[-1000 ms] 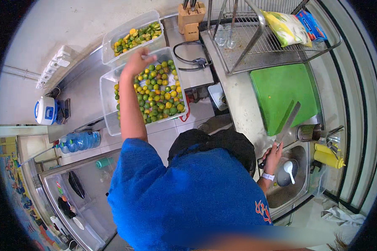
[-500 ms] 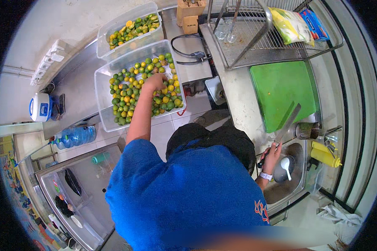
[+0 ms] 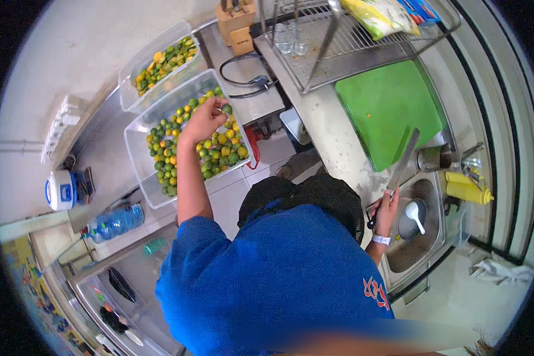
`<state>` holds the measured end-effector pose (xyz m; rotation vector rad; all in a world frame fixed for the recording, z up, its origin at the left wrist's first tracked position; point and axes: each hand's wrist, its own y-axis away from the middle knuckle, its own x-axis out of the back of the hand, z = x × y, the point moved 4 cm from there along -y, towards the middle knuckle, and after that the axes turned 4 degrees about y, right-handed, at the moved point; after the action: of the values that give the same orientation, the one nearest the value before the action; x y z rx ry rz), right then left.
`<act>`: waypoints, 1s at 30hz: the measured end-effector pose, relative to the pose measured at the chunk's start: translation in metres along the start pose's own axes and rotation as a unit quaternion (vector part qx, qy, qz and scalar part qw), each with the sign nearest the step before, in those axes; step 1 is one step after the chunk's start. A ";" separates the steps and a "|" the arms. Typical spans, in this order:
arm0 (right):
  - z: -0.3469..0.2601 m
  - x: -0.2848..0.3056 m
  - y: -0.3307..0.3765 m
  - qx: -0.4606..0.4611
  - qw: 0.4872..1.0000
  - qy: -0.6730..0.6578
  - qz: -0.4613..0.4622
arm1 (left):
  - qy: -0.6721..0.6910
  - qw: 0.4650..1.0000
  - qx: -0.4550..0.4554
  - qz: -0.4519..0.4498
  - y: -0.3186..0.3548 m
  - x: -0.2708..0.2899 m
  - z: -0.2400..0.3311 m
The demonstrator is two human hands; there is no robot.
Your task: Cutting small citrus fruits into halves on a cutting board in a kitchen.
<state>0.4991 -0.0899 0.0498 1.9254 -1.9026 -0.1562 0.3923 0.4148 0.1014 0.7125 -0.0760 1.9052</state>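
Note:
My left hand [image 3: 203, 123] is raised above a clear plastic bin [image 3: 137, 155] and pinches one green calamansi [image 3: 226, 109] in its fingertips. Many loose calamansi [image 3: 221, 148], green to yellow-orange, cover the bin's bottom. Beside the sink on the right, my right hand [image 3: 386, 215] is closed round the handle of a large knife [image 3: 406, 155]. Its long blade points away from me, over the near right part of a green cutting board [image 3: 391, 110]. Behind the first bin, a second clear bin [image 3: 127, 83] holds calamansi, some cut with orange flesh showing.
A metal sink [image 3: 436, 234] with a bowl and white spoon [image 3: 416, 215] lies right. Near it are a metal cup [image 3: 434, 158] and yellow squeeze bottles [image 3: 469, 187]. A wire rack [image 3: 344, 44] stands behind the board, a knife block [image 3: 237, 26] beside it. A black cable [image 3: 249, 92] crosses the counter.
My left hand has come up from among the fruit, and a green calamansi now shows in its fingers. My right hand still grips the knife. The whole view has turned slightly.

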 end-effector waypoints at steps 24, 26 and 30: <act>0.016 0.002 0.021 0.075 0.976 0.188 0.078 | 0.092 0.926 -0.329 -0.164 -0.094 -0.380 0.153; 0.018 0.001 0.023 0.096 0.961 0.243 0.092 | 0.083 0.917 -0.366 -0.135 -0.085 -0.378 0.155; 0.004 0.001 0.030 0.074 0.955 0.278 0.070 | 0.068 0.901 -0.412 -0.120 -0.082 -0.376 0.155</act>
<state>0.4697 -0.0910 0.0574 1.6758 -1.6825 0.5312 0.6320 0.0873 0.0157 0.0029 -0.6373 1.4764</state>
